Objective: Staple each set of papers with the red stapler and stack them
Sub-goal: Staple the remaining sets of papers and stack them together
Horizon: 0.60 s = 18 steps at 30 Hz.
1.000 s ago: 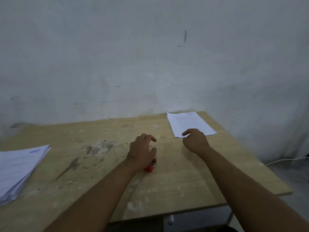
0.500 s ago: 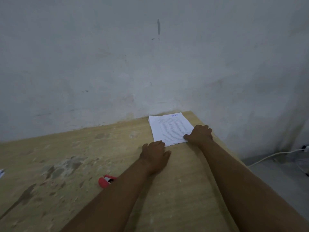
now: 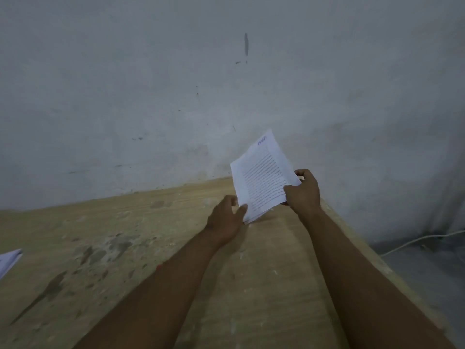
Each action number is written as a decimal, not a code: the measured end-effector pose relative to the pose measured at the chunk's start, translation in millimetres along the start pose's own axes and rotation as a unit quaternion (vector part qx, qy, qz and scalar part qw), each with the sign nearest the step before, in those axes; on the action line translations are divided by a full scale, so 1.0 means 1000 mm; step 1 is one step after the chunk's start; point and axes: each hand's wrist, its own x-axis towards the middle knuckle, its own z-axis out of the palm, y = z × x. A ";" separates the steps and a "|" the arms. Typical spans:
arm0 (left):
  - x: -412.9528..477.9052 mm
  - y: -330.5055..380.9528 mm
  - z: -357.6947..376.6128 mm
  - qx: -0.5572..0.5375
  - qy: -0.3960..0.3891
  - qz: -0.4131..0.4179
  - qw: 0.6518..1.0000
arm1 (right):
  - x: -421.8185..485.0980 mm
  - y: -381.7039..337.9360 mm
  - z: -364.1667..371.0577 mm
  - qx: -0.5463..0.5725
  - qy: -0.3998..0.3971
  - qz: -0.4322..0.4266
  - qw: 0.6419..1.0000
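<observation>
Head view, single frame.

Set of papers point(image 3: 261, 177): off the desk point(image 3: 125, 248), held in the air above its far right corner, in front of the grey wall point(image 3: 176, 84). The printed side faces the camera, showing lines of text and a small blue mark near the top edge. The sheets are tilted, with the top edge leaning right. The lower corner points down toward the desk. The lower edges fan slightly, so there is more than one sheet.

Right hand point(image 3: 304, 195): grip clenched on the right edge of the set, thumb across the printed face, fingers curled behind.

Left hand point(image 3: 225, 219): just below and left of the set, thumb tip against the lower left corner, fingers loosely spread behind. This area is motion-blurred, so I cannot tell whether this grip pinches the sheets or only touches them.

Red stapler point(image 3: 159, 267): only a small red sliver shows at the outer edge of the left forearm, on the desk and well apart from the set. The arm hides the rest.

Second stack of papers point(image 3: 8, 259): lies on the desk at the left frame edge, cut off by it.

Desk surface: pale wood with dark stains left of centre. A white cable point(image 3: 415, 241) runs along the floor to the right of the desk.
</observation>
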 end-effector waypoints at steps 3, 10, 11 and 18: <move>-0.008 0.008 -0.035 -0.157 0.046 -0.072 0.984 | -0.034 -0.026 0.003 0.082 -0.014 -0.016 0.996; -0.041 0.001 -0.169 -0.376 0.138 -0.054 0.915 | -0.117 -0.059 0.053 0.175 -0.096 -0.039 0.979; -0.051 -0.006 -0.187 -0.380 0.161 -0.038 0.910 | -0.132 -0.063 0.066 0.181 -0.112 -0.034 0.977; -0.129 -0.068 -0.271 -0.240 0.314 0.023 0.918 | -0.208 -0.086 0.144 0.076 -0.260 -0.080 0.959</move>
